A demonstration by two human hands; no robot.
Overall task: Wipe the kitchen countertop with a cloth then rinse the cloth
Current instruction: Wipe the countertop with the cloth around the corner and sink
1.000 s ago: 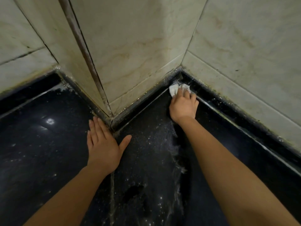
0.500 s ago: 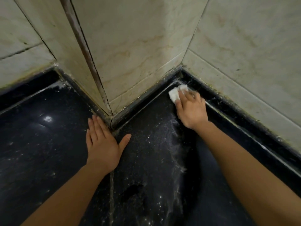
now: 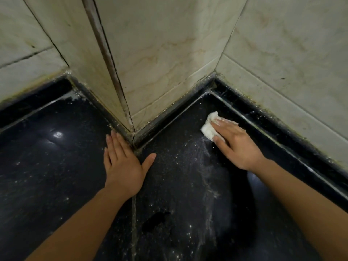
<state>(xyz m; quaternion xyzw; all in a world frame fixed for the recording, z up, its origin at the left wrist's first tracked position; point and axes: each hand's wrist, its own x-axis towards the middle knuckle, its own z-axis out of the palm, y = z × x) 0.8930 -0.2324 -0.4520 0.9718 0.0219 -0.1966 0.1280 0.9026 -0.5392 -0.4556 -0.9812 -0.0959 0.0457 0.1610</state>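
**Corner Wipe Under Way, Rinse Yet to Come**

A person's right hand [image 3: 237,146] presses a small white cloth [image 3: 208,127] flat against the dark stone surface [image 3: 56,176]. The cloth lies near the inner corner, where the surface meets a low black ledge [image 3: 282,127] beneath pale wall tiles [image 3: 282,44]. The grip is wide: the fingers lie straight over the cloth and bear down on it rather than closing round it, and part of the cloth shows beyond the fingertips. The left hand [image 3: 124,162], its grip likewise wide and holding nothing, rests palm-down on the surface just in front of a tiled column [image 3: 105,59] that juts out from the wall.

A whitish streak [image 3: 204,166] runs from just beside the cloth toward the camera, and pale specks dot the stone between the two hands and out to the left. By these signs the wiping looks to be in mid-course. The strip to the right of the streak appears darker and cleaner, while the middle and the left-hand bay show residue to be cleared. No sink or tap is in view, so the rinsing step is judged not yet begun.
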